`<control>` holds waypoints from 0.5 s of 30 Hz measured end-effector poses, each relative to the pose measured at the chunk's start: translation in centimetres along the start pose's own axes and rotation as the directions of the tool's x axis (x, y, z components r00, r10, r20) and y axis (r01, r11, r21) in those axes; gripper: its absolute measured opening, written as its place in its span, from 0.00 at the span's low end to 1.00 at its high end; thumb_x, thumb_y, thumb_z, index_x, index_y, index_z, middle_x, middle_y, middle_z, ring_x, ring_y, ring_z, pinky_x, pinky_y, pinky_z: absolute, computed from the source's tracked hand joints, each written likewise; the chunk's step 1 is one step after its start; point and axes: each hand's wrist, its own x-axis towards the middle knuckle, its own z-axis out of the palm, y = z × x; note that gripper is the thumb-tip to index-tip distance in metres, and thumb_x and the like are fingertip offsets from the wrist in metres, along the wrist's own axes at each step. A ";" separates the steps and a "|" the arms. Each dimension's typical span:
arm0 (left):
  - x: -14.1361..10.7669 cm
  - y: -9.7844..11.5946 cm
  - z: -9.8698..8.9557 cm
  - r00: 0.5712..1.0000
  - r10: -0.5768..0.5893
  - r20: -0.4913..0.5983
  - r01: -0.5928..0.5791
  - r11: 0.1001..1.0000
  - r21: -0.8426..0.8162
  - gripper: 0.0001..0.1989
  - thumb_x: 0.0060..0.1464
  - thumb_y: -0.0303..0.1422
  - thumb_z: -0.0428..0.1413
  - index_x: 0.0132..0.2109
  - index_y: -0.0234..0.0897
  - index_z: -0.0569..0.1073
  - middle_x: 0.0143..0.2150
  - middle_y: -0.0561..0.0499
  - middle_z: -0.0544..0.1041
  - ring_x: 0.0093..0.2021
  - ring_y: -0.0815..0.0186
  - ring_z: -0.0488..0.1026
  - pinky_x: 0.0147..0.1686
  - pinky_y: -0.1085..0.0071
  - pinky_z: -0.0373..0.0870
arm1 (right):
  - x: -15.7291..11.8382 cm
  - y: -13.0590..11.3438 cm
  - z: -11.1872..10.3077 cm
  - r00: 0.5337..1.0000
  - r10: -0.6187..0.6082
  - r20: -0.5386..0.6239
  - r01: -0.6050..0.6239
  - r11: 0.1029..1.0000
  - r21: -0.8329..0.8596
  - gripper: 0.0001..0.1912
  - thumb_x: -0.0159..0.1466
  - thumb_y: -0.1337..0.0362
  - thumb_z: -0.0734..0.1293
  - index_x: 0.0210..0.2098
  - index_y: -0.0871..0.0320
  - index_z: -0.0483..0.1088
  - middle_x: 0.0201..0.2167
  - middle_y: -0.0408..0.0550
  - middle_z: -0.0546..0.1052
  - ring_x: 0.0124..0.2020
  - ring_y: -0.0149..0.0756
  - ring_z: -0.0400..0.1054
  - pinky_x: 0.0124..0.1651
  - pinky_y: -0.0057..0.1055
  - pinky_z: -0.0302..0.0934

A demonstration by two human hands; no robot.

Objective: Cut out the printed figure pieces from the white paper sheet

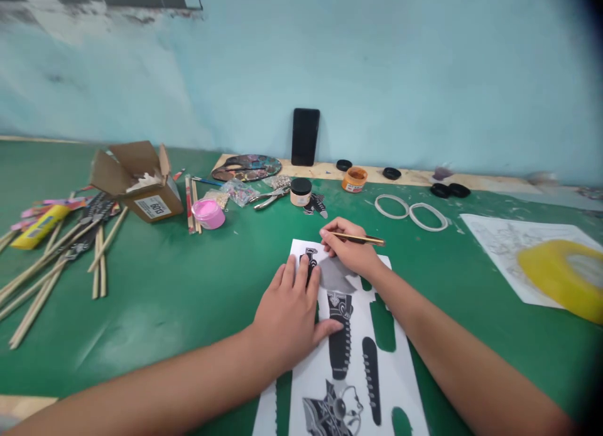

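Observation:
A white sheet of paper (306, 335) with printed black-and-grey figure parts lies on the green table, several shapes cut out of it so the green shows through. My left hand (294, 313) rests flat on its upper left part, fingers spread, partly covering a small black print. In my right hand (351, 247) is a slim gold pen-shaped tool (365, 239), gripped between thumb and fingers near the sheet's top edge; its tip is hidden by the fingers. A grey shape (335, 276) lies between both hands. Below it a long black printed shape (340, 342) shows.
Beyond the sheet stand a black-lidded jar (300, 191), pliers (272, 198), a pink tub (208, 214) and an orange paint jar (355, 179). A cardboard box (155, 194) and wooden sticks (42, 269) lie left. Yellow tape (541, 266) overlaps a drawing (499, 254) at right.

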 end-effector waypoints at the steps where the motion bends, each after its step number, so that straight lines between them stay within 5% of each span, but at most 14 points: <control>1: 0.0 -0.4 0.0 1.000 0.021 0.002 -0.021 1.000 0.004 0.46 0.58 0.63 0.40 0.68 0.29 0.61 0.69 0.33 0.57 0.69 0.41 0.54 0.63 0.47 0.58 | -0.1 0.0 0.0 1.000 0.007 -0.010 -0.007 1.000 -0.015 0.09 0.64 0.56 0.66 0.34 0.56 0.69 0.26 0.43 0.77 0.24 0.31 0.72 0.29 0.27 0.67; 7: 1.1 -5.5 -1.8 0.958 0.279 0.073 -0.285 0.953 0.105 0.35 0.62 0.56 0.45 0.68 0.42 0.59 0.71 0.40 0.56 0.70 0.47 0.53 0.63 0.42 0.51 | -0.6 -1.3 0.0 0.993 0.098 0.064 -0.099 0.995 0.013 0.08 0.63 0.62 0.67 0.29 0.57 0.67 0.22 0.43 0.76 0.21 0.31 0.72 0.25 0.27 0.69; 11: 2.0 -7.5 -5.3 0.953 0.209 0.219 -0.240 0.962 0.127 0.33 0.51 0.43 0.65 0.63 0.51 0.67 0.70 0.43 0.59 0.67 0.41 0.56 0.59 0.39 0.52 | -0.8 -2.0 0.4 0.985 0.165 0.051 -0.168 0.985 0.051 0.10 0.65 0.64 0.64 0.28 0.56 0.63 0.20 0.44 0.76 0.18 0.33 0.72 0.22 0.28 0.69; 15: 2.6 -5.8 -6.6 0.950 0.036 0.310 -0.039 0.999 0.006 0.24 0.51 0.30 0.60 0.56 0.47 0.74 0.62 0.43 0.71 0.58 0.46 0.69 0.54 0.49 0.64 | -1.0 -1.6 1.6 0.978 0.195 -0.077 -0.190 0.979 0.069 0.11 0.66 0.62 0.63 0.27 0.55 0.61 0.20 0.46 0.76 0.18 0.34 0.73 0.21 0.28 0.69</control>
